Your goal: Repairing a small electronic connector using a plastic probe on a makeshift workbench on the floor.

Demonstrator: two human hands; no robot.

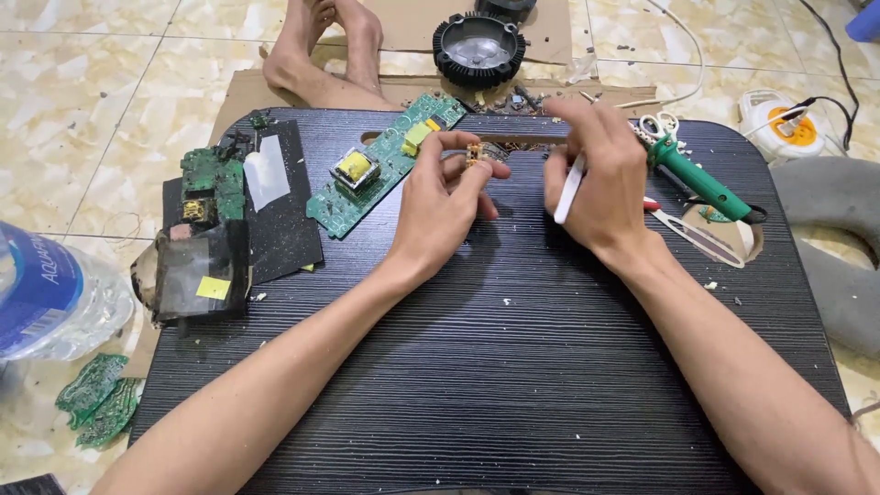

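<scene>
My left hand (442, 203) pinches a small brownish electronic component (474, 153) between thumb and fingertips, above the far middle of a black ribbed lap table (513, 367). My right hand (598, 176) is closed around a thin white stick-like tool (569, 189), just right of the component. A long green circuit board (380, 165) with a yellow transformer lies directly left of my left hand.
A green-handled soldering iron (706, 183) and scissors (683, 225) lie at the table's right edge. Another green board on black sheets (220, 215) sits at the left. A water bottle (46, 293), board scraps (96, 399), a black round housing (478, 48) and bare feet (325, 50) surround the table.
</scene>
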